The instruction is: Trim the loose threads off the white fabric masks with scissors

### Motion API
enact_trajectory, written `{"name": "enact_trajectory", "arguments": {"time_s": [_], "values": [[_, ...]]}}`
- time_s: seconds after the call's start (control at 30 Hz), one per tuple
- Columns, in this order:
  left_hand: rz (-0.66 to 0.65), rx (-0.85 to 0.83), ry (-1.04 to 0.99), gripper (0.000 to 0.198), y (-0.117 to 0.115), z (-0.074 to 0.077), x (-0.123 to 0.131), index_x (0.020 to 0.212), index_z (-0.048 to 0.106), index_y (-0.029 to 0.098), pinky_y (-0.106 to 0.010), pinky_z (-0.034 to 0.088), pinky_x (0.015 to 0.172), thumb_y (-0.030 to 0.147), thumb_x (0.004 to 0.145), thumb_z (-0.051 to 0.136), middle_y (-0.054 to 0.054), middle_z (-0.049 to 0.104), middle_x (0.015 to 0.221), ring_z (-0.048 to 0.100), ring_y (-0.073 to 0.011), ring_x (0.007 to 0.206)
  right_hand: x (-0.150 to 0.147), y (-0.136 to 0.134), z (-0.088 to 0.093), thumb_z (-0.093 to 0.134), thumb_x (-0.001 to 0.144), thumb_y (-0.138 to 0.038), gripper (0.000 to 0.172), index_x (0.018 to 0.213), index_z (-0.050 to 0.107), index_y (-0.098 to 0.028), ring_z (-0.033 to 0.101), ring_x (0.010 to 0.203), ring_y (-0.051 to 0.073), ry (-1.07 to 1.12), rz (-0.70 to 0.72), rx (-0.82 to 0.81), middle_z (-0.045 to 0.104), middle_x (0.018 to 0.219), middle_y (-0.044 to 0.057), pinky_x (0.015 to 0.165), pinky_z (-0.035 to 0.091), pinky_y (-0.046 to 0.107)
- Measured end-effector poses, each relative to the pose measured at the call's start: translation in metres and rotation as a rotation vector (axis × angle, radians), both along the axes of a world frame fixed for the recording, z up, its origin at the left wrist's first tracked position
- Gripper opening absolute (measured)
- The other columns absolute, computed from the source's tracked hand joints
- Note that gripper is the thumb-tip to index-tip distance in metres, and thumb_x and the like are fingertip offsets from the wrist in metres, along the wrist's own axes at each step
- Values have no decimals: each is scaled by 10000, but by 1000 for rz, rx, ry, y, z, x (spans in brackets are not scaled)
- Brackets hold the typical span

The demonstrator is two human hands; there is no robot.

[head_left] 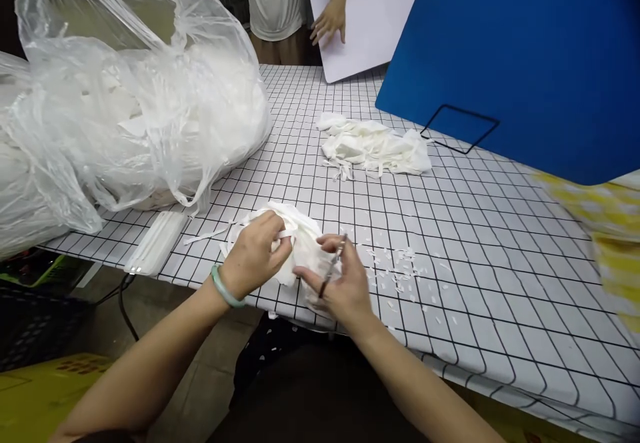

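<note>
My left hand [257, 251], with a pale green bangle at the wrist, pinches a narrow white fabric strip [287, 233]. The strip belongs to a bunched white cloth piece [306, 256] lying under both hands at the table's near edge. A small pair of scissors [334, 263] sits in my right hand [350, 283], its metal part pointing up and away; the fingers hide some of it. Tiny white clippings [400, 270] are scattered to the right of this hand. Farther back lies a pile of similar white cloth pieces [373, 146] with loose strips.
Large clear plastic bags [200, 110] full of white material fill the left. A white power strip [156, 243] lies at the near left edge. A blue board [500, 50] leans at back right beside yellow checked cloth [610, 250]. Across the table, another person's hand [330, 22] touches a white board [370, 16].
</note>
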State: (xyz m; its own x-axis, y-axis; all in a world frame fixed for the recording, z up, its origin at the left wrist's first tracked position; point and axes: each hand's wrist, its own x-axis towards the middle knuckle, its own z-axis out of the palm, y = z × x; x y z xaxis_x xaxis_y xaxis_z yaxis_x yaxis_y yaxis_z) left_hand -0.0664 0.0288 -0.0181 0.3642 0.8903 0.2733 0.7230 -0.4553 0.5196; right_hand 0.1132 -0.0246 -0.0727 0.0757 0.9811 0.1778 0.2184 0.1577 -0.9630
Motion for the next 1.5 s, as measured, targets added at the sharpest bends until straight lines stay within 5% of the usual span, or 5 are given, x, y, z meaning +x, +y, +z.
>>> {"name": "enact_trajectory", "arguments": {"time_s": [0.3, 0.57, 0.8, 1.13, 1.5], "values": [[-78, -983, -586, 348, -25, -3, -6, 912, 664, 143, -222, 242, 491, 480, 897, 581, 69, 386, 546, 303, -79, 494, 1, 16, -3, 665, 840, -292, 162, 920, 533, -240, 613, 912, 188, 153, 72, 16, 615, 942, 26, 868, 510, 343], [-2, -918, -771, 353, -30, 0, 1, 841, 654, 149, -212, 237, 459, 468, 938, 538, 64, 330, 551, 258, -78, 488, -17, 24, -7, 675, 787, -289, 180, 867, 524, -231, 599, 834, 174, 190, 70, -83, 610, 886, 12, 808, 513, 323], [-151, -248, -725, 296, -37, -2, 27, 842, 689, 176, -377, 521, 908, 337, 1007, 503, -111, 591, 1167, 575, -227, 1068, -9, 16, 12, 713, 746, -406, 297, 799, 481, -229, 509, 636, 128, 351, 226, -217, 528, 732, -32, 603, 474, 270], [-166, -15, -649, 290, -51, -19, 56, 867, 645, 187, -391, 496, 914, 261, 1035, 421, -91, 546, 961, 517, -241, 1097, 61, -18, 41, 702, 795, -579, 380, 719, 587, -226, 572, 721, 216, -464, 254, -95, 613, 719, 36, 699, 481, 375], [-260, -33, -625, 273, -54, -24, 64, 807, 558, 209, -403, 459, 918, 232, 1028, 399, -74, 529, 834, 478, -251, 1108, 67, -25, 44, 715, 786, -599, 415, 654, 587, -227, 550, 578, 176, -533, 247, -35, 606, 547, -4, 704, 435, 363]]}}
